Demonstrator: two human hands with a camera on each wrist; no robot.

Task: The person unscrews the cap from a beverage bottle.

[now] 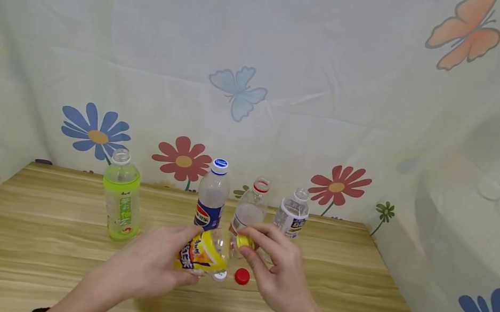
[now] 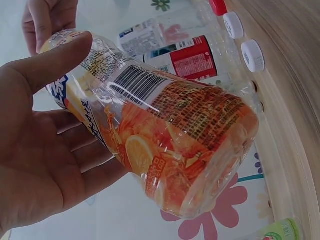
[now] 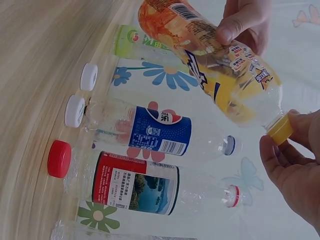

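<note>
My left hand (image 1: 157, 255) grips a clear bottle with a yellow and orange label (image 2: 165, 115), tilted sideways above the table. In the right wrist view, its neck points toward my right hand (image 1: 278, 271). The thumb and fingers of that hand pinch the yellow cap (image 3: 280, 129) at the bottle's mouth. Below them on the table lie a red cap (image 1: 242, 276) and a white cap (image 1: 219, 276); a second white cap (image 3: 89, 76) shows in the right wrist view.
Behind my hands stand a blue-labelled bottle (image 1: 209, 214) with its cap on, an uncapped red-labelled bottle (image 3: 135, 183) and an uncapped clear bottle (image 1: 291, 217). An uncapped green bottle (image 1: 121, 199) stands left on the wooden table (image 1: 47, 244). A flowered cloth (image 1: 154, 82) hangs behind.
</note>
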